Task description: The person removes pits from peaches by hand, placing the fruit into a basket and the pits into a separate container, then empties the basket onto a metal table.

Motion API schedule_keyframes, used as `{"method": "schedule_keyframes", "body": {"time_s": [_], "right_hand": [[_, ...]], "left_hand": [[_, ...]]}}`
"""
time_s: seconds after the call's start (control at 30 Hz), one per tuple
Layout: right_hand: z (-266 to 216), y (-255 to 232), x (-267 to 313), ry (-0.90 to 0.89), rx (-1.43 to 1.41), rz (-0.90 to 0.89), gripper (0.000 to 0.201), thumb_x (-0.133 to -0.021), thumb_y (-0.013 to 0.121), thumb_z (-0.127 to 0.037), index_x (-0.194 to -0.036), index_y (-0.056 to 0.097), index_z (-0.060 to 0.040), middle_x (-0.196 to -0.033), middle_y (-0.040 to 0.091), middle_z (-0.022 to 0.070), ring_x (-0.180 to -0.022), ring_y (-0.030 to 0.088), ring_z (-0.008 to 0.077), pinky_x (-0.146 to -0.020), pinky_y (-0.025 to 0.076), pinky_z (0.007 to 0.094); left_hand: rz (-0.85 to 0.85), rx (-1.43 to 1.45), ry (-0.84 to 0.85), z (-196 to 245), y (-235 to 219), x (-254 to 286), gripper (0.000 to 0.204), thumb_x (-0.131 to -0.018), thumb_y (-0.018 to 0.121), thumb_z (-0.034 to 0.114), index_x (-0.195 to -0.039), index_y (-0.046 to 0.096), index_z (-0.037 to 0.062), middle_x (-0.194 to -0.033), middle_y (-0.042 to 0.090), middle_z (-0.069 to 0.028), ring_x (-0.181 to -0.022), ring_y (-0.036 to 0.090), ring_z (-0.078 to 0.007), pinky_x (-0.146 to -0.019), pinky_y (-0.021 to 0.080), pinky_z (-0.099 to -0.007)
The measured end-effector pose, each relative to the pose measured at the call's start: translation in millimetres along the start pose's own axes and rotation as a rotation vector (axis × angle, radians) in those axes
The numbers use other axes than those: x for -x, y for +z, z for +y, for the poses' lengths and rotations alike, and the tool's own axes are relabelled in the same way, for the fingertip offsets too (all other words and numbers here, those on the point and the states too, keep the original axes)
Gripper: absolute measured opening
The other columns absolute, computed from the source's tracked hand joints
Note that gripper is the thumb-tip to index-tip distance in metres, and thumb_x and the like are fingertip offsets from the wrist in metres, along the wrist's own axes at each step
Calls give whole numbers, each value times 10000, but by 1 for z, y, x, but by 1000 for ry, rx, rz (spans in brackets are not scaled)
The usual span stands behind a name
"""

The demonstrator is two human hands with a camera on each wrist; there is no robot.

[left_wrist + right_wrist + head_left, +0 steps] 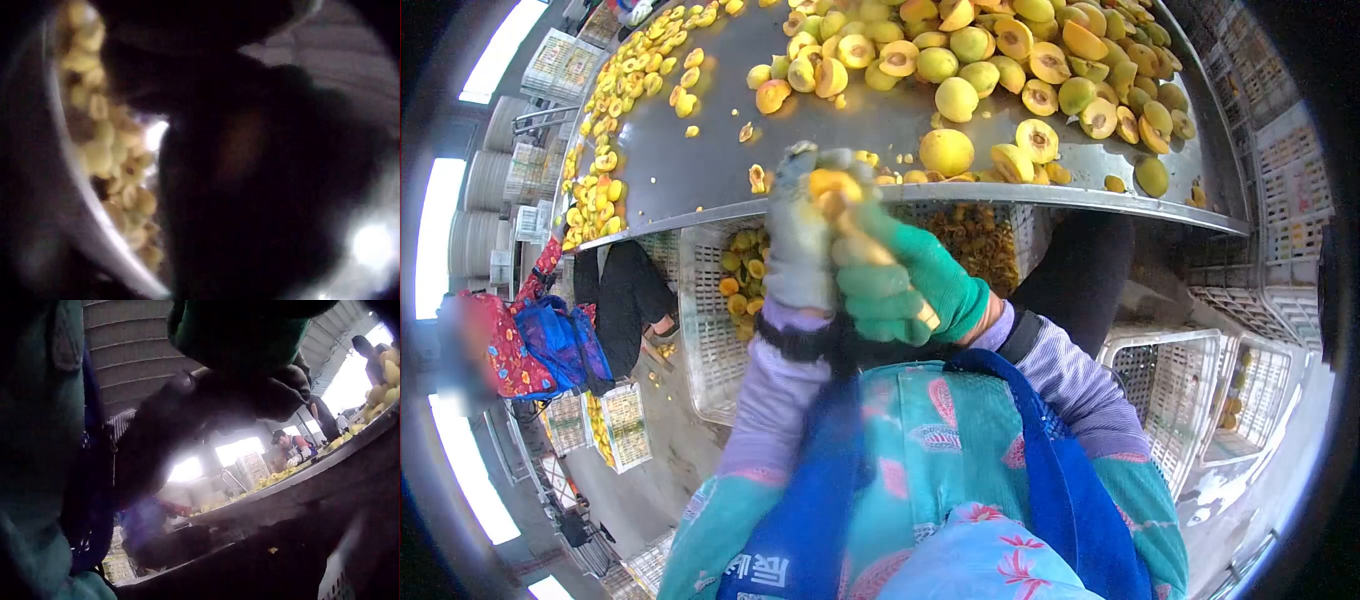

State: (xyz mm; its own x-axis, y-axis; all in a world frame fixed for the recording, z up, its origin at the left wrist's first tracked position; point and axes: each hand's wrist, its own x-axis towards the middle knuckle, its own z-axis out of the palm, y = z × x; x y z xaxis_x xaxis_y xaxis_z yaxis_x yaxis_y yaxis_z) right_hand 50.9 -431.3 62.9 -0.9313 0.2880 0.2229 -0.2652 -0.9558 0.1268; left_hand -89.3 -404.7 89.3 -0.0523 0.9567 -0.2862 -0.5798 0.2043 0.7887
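Just over the near edge of a metal table, my two gloved hands meet. The left hand, in a grey-white glove, grips a yellow peach piece, blurred by motion. My right hand, in a green glove, curls round a pale wooden-handled tool; its working end is hidden at the fruit. Whole and halved yellow peaches, some showing pits, are heaped on the table beyond. In the right wrist view the green glove is above the dark left glove. The left wrist view is mostly dark.
Below the table edge stand a crate holding peaches and another container with brown pits. Cut pieces line the table's left side. Another person is at the left. White crates stand at the right.
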Motion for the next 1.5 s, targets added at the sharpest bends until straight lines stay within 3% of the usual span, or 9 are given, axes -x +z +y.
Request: {"method": "schedule_keyframes", "body": {"time_s": [0.23, 0.37, 0.63, 0.73, 0.77, 0.9, 1.03, 1.23, 1.5], "right_hand": [[-7, -22, 38, -50, 59, 265, 420, -976, 391, -542, -893, 524, -152, -537, 404, -57, -411, 372, 101, -418, 344, 257], [-2, -98, 84, -308, 382, 651, 316, -960, 495, -476, -907, 546, -168, -582, 478, -18, -441, 469, 120, -415, 402, 253], [-4, -51, 85, -598, 832, 1075, 475, -928, 514, -520, -863, 564, -53, -608, 525, 93, -492, 536, 230, -439, 446, 361], [-14, -37, 84, -722, 1333, 1205, 365, -978, 483, -360, -993, 569, -6, -614, 505, 155, -664, 603, 299, -595, 452, 393], [-20, -33, 79, -834, 1554, 1155, 371, -979, 479, -368, -989, 565, -7, -609, 503, 148, -652, 603, 296, -591, 455, 398], [-25, -4, 56, -741, 1424, 1089, 377, -973, 489, -377, -942, 545, -5, -597, 516, 143, -588, 588, 327, -573, 476, 434], [-42, -4, 55, -610, 995, 953, 313, -984, 478, -304, -975, 548, 1, -639, 540, 201, -605, 574, 375, -570, 467, 444], [-34, -43, 39, -1126, 2546, 889, 251, -971, 485, -208, -1089, 527, 10, -752, 553, 183, -688, 566, 371, -576, 455, 438], [-23, -35, 29, -913, 1983, 875, 280, -977, 455, -255, -1054, 526, 5, -813, 563, 206, -696, 580, 344, -590, 481, 394]], "left_hand": [[139, -1412, 221, 59, -148, 4, 289, -898, 563, 301, -1004, 625, 40, -921, 612, -130, -824, 589, -264, -691, 483, -383], [246, -1973, 635, 49, -53, -10, 352, -856, 611, 334, -997, 644, 12, -985, 633, -181, -902, 607, -286, -782, 467, -398], [-674, -2072, 392, -52, 61, -147, 497, -759, 682, 389, -1062, 573, 9, -1025, 628, -227, -917, 629, -363, -760, 507, -418], [-519, -661, -291, -6, 45, -109, 371, -856, 651, 261, -1135, 557, 35, -1033, 630, -97, -897, 654, -213, -660, 557, -344], [-690, -715, 293, -18, 18, -105, 424, -879, 642, 287, -1202, 544, 30, -1072, 632, -130, -923, 654, -260, -751, 563, -390], [-571, -1034, 556, -9, 5, -68, 542, -909, 574, 382, -1289, 489, 4, -1206, 584, -174, -1060, 606, -321, -882, 520, -475], [-477, -683, 363, -30, 4, -57, 547, -934, 529, 384, -1309, 464, -9, -1179, 604, -174, -1079, 598, -307, -900, 515, -452], [-403, -699, 498, -38, -1, -58, 366, -910, 565, 30, -1266, 491, -1, -1134, 639, -154, -1026, 627, -223, -877, 527, -331], [-348, -1031, 685, -28, -12, -48, 286, -911, 537, 10, -1198, 533, 3, -1094, 651, -167, -969, 660, -262, -839, 549, -349]]}}
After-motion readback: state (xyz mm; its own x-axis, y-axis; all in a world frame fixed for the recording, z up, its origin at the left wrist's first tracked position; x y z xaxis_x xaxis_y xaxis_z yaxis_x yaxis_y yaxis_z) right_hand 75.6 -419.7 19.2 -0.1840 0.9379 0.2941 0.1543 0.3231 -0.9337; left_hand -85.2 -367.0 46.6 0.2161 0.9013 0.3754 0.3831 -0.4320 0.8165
